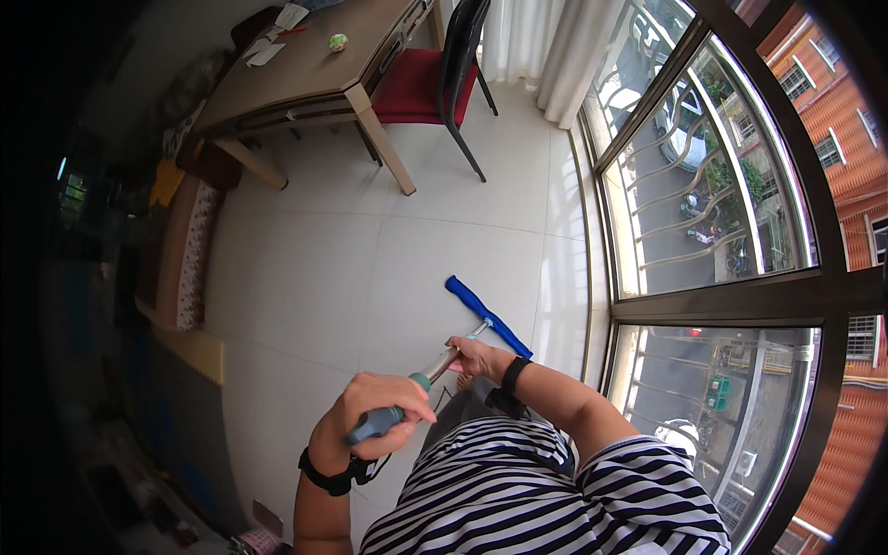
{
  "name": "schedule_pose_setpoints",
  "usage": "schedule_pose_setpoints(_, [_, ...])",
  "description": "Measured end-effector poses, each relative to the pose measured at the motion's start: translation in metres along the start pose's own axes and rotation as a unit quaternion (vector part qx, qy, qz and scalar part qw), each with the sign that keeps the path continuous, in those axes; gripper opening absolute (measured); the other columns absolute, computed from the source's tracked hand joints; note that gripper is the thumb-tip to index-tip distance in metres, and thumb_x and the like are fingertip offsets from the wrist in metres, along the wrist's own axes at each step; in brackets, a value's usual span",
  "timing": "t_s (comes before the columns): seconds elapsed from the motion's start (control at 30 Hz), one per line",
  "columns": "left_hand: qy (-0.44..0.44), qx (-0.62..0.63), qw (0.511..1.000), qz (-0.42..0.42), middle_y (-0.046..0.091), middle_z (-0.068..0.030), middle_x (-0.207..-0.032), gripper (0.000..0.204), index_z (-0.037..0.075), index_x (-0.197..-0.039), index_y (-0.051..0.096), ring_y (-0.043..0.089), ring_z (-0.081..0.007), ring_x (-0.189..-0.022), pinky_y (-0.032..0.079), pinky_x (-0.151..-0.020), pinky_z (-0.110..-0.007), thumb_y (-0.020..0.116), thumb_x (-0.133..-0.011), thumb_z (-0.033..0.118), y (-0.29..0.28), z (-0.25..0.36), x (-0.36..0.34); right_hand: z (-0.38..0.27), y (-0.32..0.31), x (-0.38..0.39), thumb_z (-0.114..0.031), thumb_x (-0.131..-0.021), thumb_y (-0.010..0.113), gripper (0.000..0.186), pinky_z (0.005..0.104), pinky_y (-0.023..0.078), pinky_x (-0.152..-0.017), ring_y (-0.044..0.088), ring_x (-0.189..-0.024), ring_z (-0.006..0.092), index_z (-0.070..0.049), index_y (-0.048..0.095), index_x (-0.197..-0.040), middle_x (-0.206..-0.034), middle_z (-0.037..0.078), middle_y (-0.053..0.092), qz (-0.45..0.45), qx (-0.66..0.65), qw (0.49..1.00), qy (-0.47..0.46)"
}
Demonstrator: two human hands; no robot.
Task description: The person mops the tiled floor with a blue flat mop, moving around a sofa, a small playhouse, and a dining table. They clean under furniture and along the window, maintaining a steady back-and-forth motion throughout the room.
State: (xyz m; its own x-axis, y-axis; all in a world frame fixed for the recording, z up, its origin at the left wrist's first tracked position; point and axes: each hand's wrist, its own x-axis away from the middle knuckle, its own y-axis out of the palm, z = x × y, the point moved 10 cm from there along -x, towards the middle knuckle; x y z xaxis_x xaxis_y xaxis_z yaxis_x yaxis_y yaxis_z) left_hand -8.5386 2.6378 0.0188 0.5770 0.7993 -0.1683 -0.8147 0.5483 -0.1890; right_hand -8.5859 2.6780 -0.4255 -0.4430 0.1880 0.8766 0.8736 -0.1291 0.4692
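I hold a mop by its pole (445,366), which slants away from me toward the floor. Its long blue head (481,310) lies on the pale tiles in front of me, angled from far left to near right. My left hand (377,413) is closed round the grey-green grip at the pole's top end, close to the camera. Farther down, my right hand (474,355) wraps the metal part of the pole, not far above the head. Both wrists wear black bands.
A wooden table (319,83) stands at the far left, with papers and a small green-and-white ball on top. Beside it is a red-seated chair (412,86). Tall windows (615,310) line the right, with a white curtain (566,65) at the back. A wooden bench (190,245) runs along the left.
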Motion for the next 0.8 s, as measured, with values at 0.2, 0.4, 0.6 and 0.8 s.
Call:
schedule_pose_setpoints(0.2, [0.051, 0.038, 0.995, 0.08, 0.067, -0.0097, -0.075, 0.02, 0.003, -0.08, 0.062, 0.069, -0.0252, -0.073, 0.057, -0.079, -0.043, 0.063, -0.062, -0.006, -0.011, 0.006, -0.004, -0.037, -0.018, 0.034, -0.02, -0.092, 0.056, 0.013, 0.0355, 0.057, -0.062, 0.059, -0.067, 0.0185, -0.008, 0.05, -0.09, -0.076, 0.004, 0.054, 0.054, -0.054, 0.992, -0.103])
schedule_pose_setpoints(0.4, [0.066, 0.055, 0.994, 0.062, 0.066, -0.0108, -0.081, 0.022, 0.002, -0.083, 0.061, 0.069, -0.0284, -0.082, 0.053, -0.089, -0.045, 0.061, -0.066, -0.011, 0.02, -0.02, -0.04, -0.096, -0.089, 0.063, -0.014, -0.094, 0.048, 0.014, 0.0452, 0.057, -0.075, 0.057, -0.07, 0.0252, 0.0, 0.044, -0.096, -0.081, 0.013, 0.052, 0.081, -0.207, 0.953, -0.206])
schedule_pose_setpoints(0.6, [0.033, 0.074, 0.992, 0.094, 0.066, -0.0072, -0.082, 0.017, 0.003, -0.085, 0.062, 0.069, -0.0263, -0.089, 0.048, -0.097, -0.044, 0.064, -0.075, -0.01, 0.066, -0.085, -0.078, -0.138, -0.189, 0.046, -0.022, -0.099, 0.047, 0.021, 0.0438, 0.056, -0.082, 0.057, -0.074, 0.0231, -0.003, 0.041, -0.108, -0.085, 0.011, 0.054, 0.072, -0.334, 0.915, -0.214])
schedule_pose_setpoints(0.8, [0.021, 0.032, 0.988, 0.149, 0.068, -0.0076, -0.087, 0.011, 0.004, -0.082, 0.061, 0.069, -0.0266, -0.089, 0.048, -0.096, -0.045, 0.066, -0.079, -0.005, 0.085, -0.12, -0.086, -0.144, -0.232, 0.021, -0.024, -0.1, 0.047, 0.023, 0.0363, 0.057, -0.071, 0.055, -0.075, 0.0208, -0.006, 0.037, -0.111, -0.089, 0.01, 0.052, 0.117, -0.326, 0.923, -0.165])
